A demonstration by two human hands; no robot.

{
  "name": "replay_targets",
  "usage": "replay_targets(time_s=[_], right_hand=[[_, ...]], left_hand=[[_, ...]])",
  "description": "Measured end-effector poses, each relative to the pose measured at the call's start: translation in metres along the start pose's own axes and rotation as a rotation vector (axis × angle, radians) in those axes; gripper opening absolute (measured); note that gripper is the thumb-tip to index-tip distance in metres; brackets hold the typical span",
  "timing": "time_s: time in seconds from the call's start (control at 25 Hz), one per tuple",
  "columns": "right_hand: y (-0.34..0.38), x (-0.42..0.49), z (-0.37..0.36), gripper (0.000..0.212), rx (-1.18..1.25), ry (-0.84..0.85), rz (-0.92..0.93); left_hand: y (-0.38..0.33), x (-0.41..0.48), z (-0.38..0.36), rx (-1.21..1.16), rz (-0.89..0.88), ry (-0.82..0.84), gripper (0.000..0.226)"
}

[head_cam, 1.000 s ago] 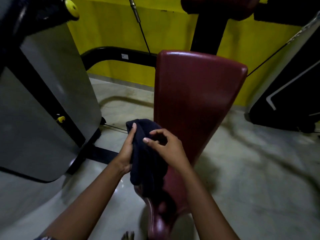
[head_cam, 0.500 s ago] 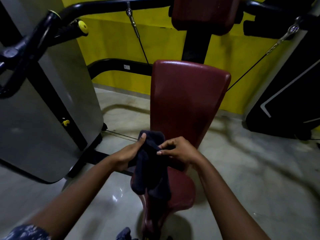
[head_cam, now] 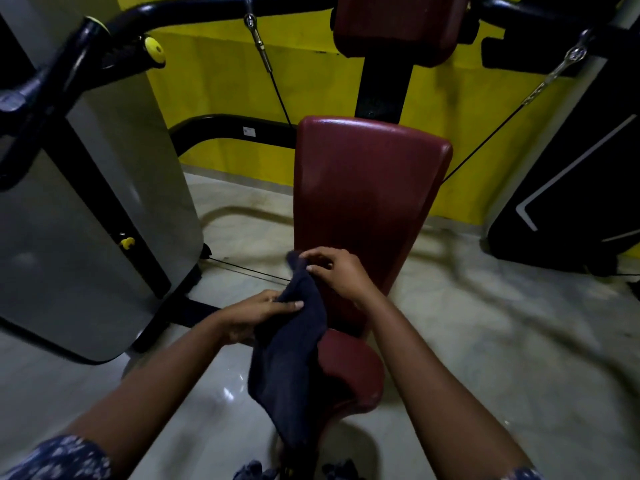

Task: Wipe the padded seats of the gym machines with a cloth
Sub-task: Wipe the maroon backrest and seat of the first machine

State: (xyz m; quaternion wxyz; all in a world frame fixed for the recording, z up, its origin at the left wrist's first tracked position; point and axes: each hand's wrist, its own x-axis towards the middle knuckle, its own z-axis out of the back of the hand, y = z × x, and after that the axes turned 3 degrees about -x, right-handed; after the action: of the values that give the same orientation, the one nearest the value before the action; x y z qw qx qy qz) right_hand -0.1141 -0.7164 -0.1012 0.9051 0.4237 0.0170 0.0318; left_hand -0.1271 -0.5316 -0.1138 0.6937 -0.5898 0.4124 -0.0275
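Note:
A dark navy cloth (head_cam: 294,362) hangs between my two hands in front of a dark red gym machine. My left hand (head_cam: 254,315) pinches the cloth's left edge. My right hand (head_cam: 337,270) grips its top corner, just in front of the lower part of the tall red backrest (head_cam: 363,202). The small red padded seat (head_cam: 349,372) lies below the backrest, its left half hidden by the hanging cloth. A second red pad (head_cam: 398,26) sits high on the black post behind.
A grey weight-stack cover (head_cam: 86,209) with a black handle and yellow knob (head_cam: 154,50) stands close on the left. Cables (head_cam: 270,74) run on both sides of the backrest. Another black machine (head_cam: 581,202) stands at right. Yellow wall behind, pale tiled floor (head_cam: 485,341) around.
The view has pulled back and tilted up, showing more of the machine. My hands have spread the cloth apart, the right hand rising to its top corner, the left dropping to its edge.

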Motion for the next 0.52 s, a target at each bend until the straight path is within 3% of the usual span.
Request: replay_targets(time_s=[0.08, 0.12, 0.2, 0.28, 0.36, 0.4, 0.52], right_hand=[[-0.024, -0.028, -0.007, 0.009, 0.202, -0.129, -0.162], [-0.039, -0.042, -0.014, 0.02, 0.242, -0.122, -0.279], [-0.057, -0.07, -0.03, 0.053, 0.267, 0.074, -0.537], [-0.057, -0.09, -0.045, 0.068, 0.673, 0.23, -0.691], [-0.046, -0.099, -0.053, 0.059, 1.201, 0.226, -0.671], [-0.044, -0.101, -0.054, 0.054, 1.338, 0.194, -0.642], [-0.055, -0.099, -0.047, 0.052, 1.215, 0.101, -0.53]], left_hand=[[0.004, 0.006, 0.001, -0.183, 0.011, -0.096, 0.038], [0.006, 0.006, 0.002, -0.282, 0.021, -0.131, 0.042], [0.01, 0.006, -0.001, -0.457, 0.046, -0.148, 0.042], [0.014, 0.005, -0.009, -0.547, 0.071, -0.117, 0.036], [0.014, 0.004, -0.018, -0.537, 0.096, -0.092, 0.033], [0.014, 0.003, -0.02, -0.498, 0.107, -0.083, 0.034], [0.015, 0.002, -0.007, -0.215, 0.104, -0.072, 0.031]])
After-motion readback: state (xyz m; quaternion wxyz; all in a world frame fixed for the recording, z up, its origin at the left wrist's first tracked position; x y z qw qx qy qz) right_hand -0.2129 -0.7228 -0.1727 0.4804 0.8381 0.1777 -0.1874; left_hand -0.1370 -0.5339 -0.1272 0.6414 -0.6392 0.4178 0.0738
